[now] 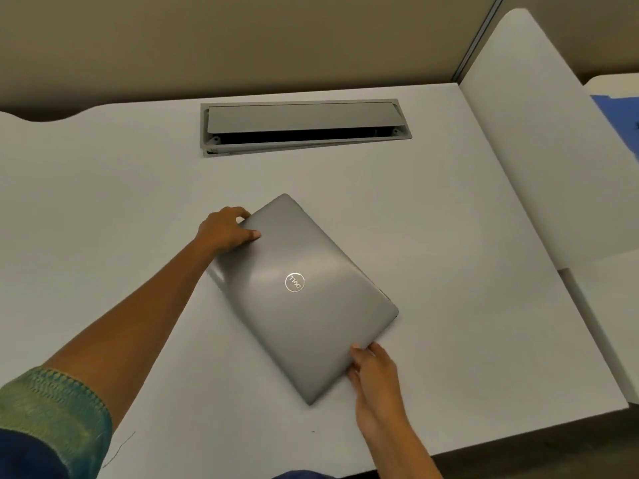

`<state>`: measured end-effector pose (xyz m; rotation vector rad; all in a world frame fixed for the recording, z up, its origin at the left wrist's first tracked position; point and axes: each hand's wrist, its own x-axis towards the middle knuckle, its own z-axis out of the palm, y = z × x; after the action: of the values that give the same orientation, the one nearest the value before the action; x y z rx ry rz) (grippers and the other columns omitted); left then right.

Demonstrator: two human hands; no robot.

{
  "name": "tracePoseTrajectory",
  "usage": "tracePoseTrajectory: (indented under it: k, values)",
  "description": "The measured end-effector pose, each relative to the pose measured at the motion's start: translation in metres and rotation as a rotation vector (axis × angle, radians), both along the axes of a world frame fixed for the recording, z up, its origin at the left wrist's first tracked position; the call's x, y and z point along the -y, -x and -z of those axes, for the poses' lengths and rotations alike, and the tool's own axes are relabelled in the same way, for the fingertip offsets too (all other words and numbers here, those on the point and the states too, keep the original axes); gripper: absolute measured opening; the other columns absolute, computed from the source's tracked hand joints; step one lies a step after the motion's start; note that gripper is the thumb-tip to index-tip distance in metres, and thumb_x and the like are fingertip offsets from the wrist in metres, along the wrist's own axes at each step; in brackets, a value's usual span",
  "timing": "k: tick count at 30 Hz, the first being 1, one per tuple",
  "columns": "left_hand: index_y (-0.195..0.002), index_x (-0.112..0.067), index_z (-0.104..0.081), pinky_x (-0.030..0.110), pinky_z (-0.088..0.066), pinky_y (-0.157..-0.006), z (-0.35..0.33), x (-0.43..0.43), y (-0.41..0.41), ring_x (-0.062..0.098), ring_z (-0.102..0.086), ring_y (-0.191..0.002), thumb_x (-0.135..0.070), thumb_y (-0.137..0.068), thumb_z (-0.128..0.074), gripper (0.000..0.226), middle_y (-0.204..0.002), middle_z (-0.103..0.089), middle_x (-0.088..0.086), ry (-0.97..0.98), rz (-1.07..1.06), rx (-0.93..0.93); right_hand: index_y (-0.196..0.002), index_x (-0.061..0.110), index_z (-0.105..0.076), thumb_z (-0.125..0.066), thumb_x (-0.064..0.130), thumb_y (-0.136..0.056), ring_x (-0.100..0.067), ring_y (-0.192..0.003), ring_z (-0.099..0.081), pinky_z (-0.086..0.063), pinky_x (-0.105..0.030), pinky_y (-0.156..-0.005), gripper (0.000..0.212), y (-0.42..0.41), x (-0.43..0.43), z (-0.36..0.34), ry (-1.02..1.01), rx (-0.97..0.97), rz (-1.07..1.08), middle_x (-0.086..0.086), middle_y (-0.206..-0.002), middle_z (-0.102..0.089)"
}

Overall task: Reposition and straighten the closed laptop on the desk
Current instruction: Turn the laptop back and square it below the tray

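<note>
laptop [301, 292] lies skewed, stiff, smooth, probably slippery; left hand [226, 233] clamps its far corner, right hand [371, 369] its near edge.

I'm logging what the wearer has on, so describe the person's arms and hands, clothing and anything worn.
Both hands are bare: no gloves, rings or watch visible. The left hand has a bare forearm; near the elbow is a short sleeve with a textured green-gold woven band over dark blue fabric. The right hand shows no sleeve in view.
</note>
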<state>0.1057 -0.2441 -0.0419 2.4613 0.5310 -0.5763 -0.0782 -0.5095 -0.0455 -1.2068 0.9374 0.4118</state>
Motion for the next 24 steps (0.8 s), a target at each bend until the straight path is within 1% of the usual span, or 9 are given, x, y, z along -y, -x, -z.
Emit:
tracePoseTrajectory:
  k: [3, 5, 8, 10, 13, 15, 18, 21, 24]
  values:
    - [-0.126, -0.024, -0.06, 0.04, -0.043, -0.095, -0.002, -0.009, 0.031, 0.033, -0.055, -0.121, -0.044, -0.079, -0.071, 0.052, -0.135, -0.059, 0.009, -0.015, -0.131, -0.01, -0.118, 0.001, -0.061, -0.055, 0.0, -0.091, -0.028, -0.093, -0.063, -0.05, -0.034, -0.08, 0.028, -0.026, 0.024, 0.005, 0.119, 0.038, -0.064, -0.017, -0.11, -0.069]
    - [-0.123, -0.024, -0.063, 0.04, -0.045, -0.094, -0.002, -0.01, 0.053, 0.033, -0.058, -0.116, -0.044, -0.078, -0.073, 0.05, -0.13, -0.062, 0.011, 0.015, -0.23, 0.006, -0.118, 0.0, -0.061, -0.056, 0.001, -0.09, -0.024, -0.085, -0.062, -0.05, -0.033, -0.077, 0.029, -0.047, 0.038, 0.002, 0.215, 0.063, -0.134, -0.013, -0.099, -0.068]
    - [-0.123, -0.021, -0.065, 0.043, -0.051, -0.095, 0.003, -0.011, 0.082, 0.034, -0.062, -0.109, -0.037, -0.076, -0.076, 0.05, -0.124, -0.066, 0.013, 0.166, -0.409, 0.024, -0.119, 0.004, -0.06, -0.056, 0.001, -0.091, -0.019, -0.082, -0.062, -0.049, -0.028, -0.076, 0.029, -0.078, 0.053, -0.008, 0.276, 0.092, -0.235, -0.006, -0.093, -0.066]
    - [-0.121, -0.019, -0.066, 0.047, -0.053, -0.095, 0.009, -0.013, 0.097, 0.034, -0.064, -0.103, -0.031, -0.075, -0.079, 0.05, -0.122, -0.067, 0.014, 0.287, -0.518, 0.027, -0.122, 0.005, -0.059, -0.055, 0.0, -0.091, -0.016, -0.082, -0.061, -0.049, -0.025, -0.074, 0.031, -0.097, 0.058, -0.015, 0.307, 0.1, -0.303, -0.005, -0.095, -0.066]
    - [-0.123, -0.011, -0.065, 0.042, -0.055, -0.09, 0.015, -0.013, 0.113, 0.032, -0.065, -0.099, -0.018, -0.079, -0.076, 0.046, -0.12, -0.067, 0.015, 0.446, -0.646, 0.047, -0.123, 0.003, -0.059, -0.054, 0.0, -0.092, -0.012, -0.076, -0.058, -0.044, -0.021, -0.063, 0.032, -0.121, 0.062, -0.02, 0.338, 0.102, -0.4, -0.007, -0.1, -0.064]
    - [-0.126, -0.008, -0.063, 0.041, -0.055, -0.089, 0.016, -0.009, 0.121, 0.032, -0.064, -0.101, -0.014, -0.082, -0.074, 0.046, -0.121, -0.066, 0.015, 0.497, -0.694, 0.067, -0.124, 0.002, -0.059, -0.056, 0.001, -0.091, -0.01, -0.073, -0.057, -0.043, -0.02, -0.061, 0.033, -0.135, 0.064, -0.02, 0.363, 0.087, -0.445, -0.008, -0.102, -0.063]
    - [-0.126, -0.008, -0.063, 0.041, -0.056, -0.089, 0.017, -0.005, 0.131, 0.031, -0.066, -0.099, -0.012, -0.082, -0.073, 0.045, -0.121, -0.067, 0.015, 0.511, -0.742, 0.097, -0.126, 0.0, -0.057, -0.058, 0.001, -0.09, -0.009, -0.072, -0.056, -0.045, -0.022, -0.063, 0.036, -0.149, 0.062, -0.02, 0.386, 0.085, -0.494, -0.008, -0.103, -0.061]
    - [-0.126, -0.008, -0.064, 0.036, -0.055, -0.083, 0.02, -0.004, 0.14, 0.029, -0.066, -0.091, -0.008, -0.083, -0.071, 0.043, -0.116, -0.068, 0.015, 0.533, -0.776, 0.114, -0.127, -0.002, -0.056, -0.058, -0.002, -0.09, -0.012, -0.074, -0.057, -0.048, -0.024, -0.07, 0.037, -0.156, 0.057, -0.021, 0.395, 0.103, -0.527, -0.008, -0.104, -0.059]
    - [-0.126, -0.009, -0.063, 0.039, -0.056, -0.087, 0.022, -0.002, 0.146, 0.03, -0.066, -0.094, -0.008, -0.083, -0.071, 0.043, -0.117, -0.067, 0.015, 0.531, -0.792, 0.124, -0.127, -0.002, -0.056, -0.058, -0.004, -0.089, -0.021, -0.091, -0.056, -0.046, -0.028, -0.081, 0.037, -0.158, 0.054, -0.02, 0.405, 0.107, -0.542, -0.009, -0.105, -0.058]
